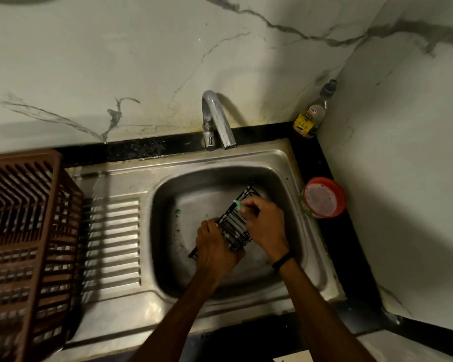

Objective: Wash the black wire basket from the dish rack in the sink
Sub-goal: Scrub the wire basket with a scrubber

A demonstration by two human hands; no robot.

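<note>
Your black wire basket (234, 227) lies in the sink (165, 270) basin, its long axis on a diagonal: near end toward the front-left, far end pointing to the back-right corner. Your left hand (215, 248) grips the near end. Your right hand (266, 227) pinches a green scrubber (238, 204) against the wires.

Left hand (215, 246) grips wire basket (233, 227); right hand (266, 226) seemingly pinches green scrubber (237, 203).

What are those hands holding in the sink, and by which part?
The left hand grips the black wire basket by its near end. The right hand pinches a small green scrubber against its far part.
</note>
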